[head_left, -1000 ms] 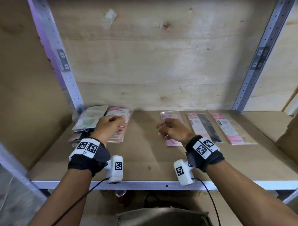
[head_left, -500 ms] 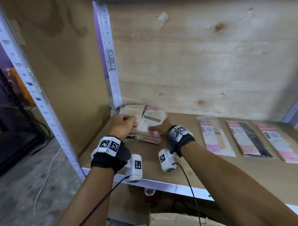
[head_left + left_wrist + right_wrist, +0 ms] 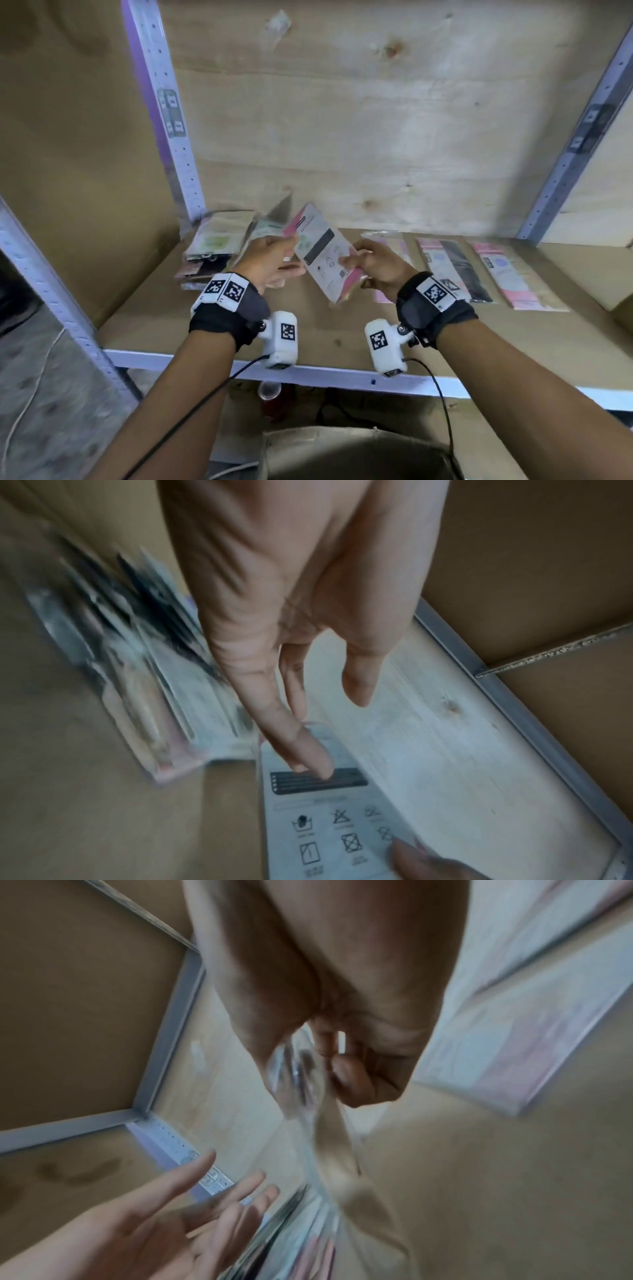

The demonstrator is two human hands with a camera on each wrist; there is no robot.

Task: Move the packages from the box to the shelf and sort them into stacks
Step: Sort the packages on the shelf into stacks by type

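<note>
My right hand [image 3: 373, 267] pinches the lower edge of a pink and white package [image 3: 322, 253], back label up, and holds it tilted above the shelf board [image 3: 342, 325]. In the right wrist view its thumb and fingers [image 3: 346, 1077] clamp the blurred package [image 3: 329, 1150]. My left hand [image 3: 270, 260] is beside the package's upper left with straight fingers. In the left wrist view its index finger [image 3: 308, 750] touches the package [image 3: 329, 818] and the thumb stays apart. A mixed pile of packages [image 3: 215, 246] lies at the shelf's back left corner.
Three flat pink packages lie side by side on the right: one [image 3: 387, 246] partly behind my right hand, then two more [image 3: 455, 267] [image 3: 510, 274]. Metal uprights [image 3: 164, 113] frame the bay. A cardboard box [image 3: 342, 452] sits below the shelf's front edge.
The right hand has taken the top package from the left pile and lifted it toward the middle. The left hand has come off the pile and opened beside it.
</note>
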